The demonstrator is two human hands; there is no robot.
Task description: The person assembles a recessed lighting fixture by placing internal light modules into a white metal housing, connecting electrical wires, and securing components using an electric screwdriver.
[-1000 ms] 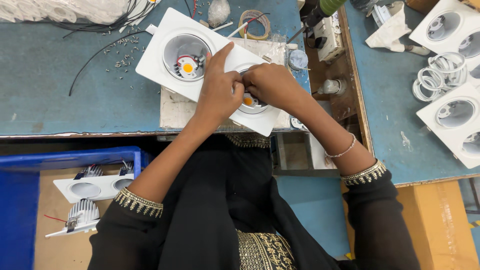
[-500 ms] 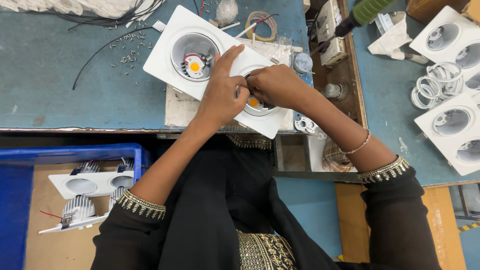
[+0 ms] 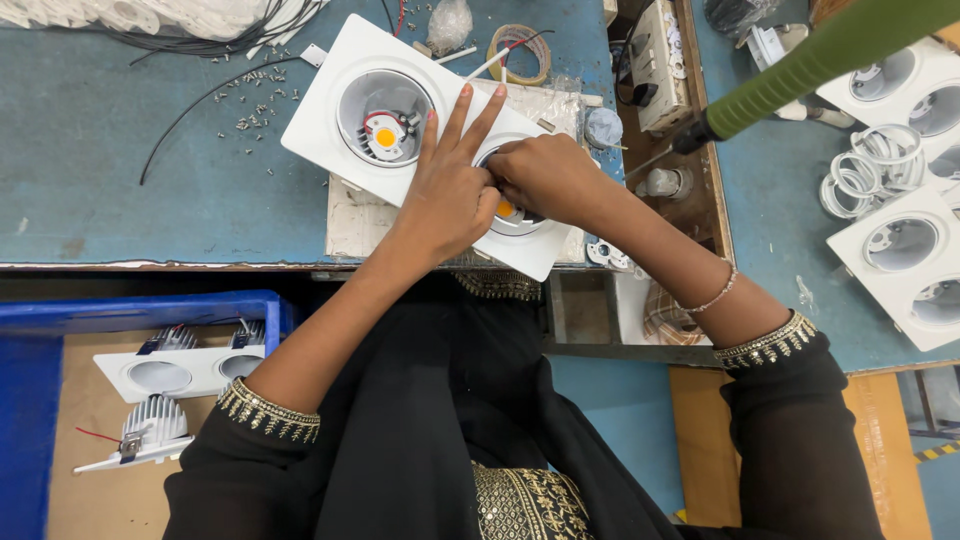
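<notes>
Nearest the body, a blue crate (image 3: 40, 340) at lower left holds a finished white fixture (image 3: 180, 370). On the blue workbench (image 3: 120, 170), the left hand (image 3: 450, 190) lies flat on the white twin downlight housing (image 3: 330, 120), two fingers (image 3: 470, 115) stretched out between its two round openings, gripping nothing. The right hand (image 3: 545, 175) is curled over the nearer opening, fingertips pinched inside it; what they pinch is hidden. The farther opening shows an orange LED chip (image 3: 385, 137). Beyond lie loose screws (image 3: 245, 100) and a tape roll (image 3: 520, 50)
</notes>
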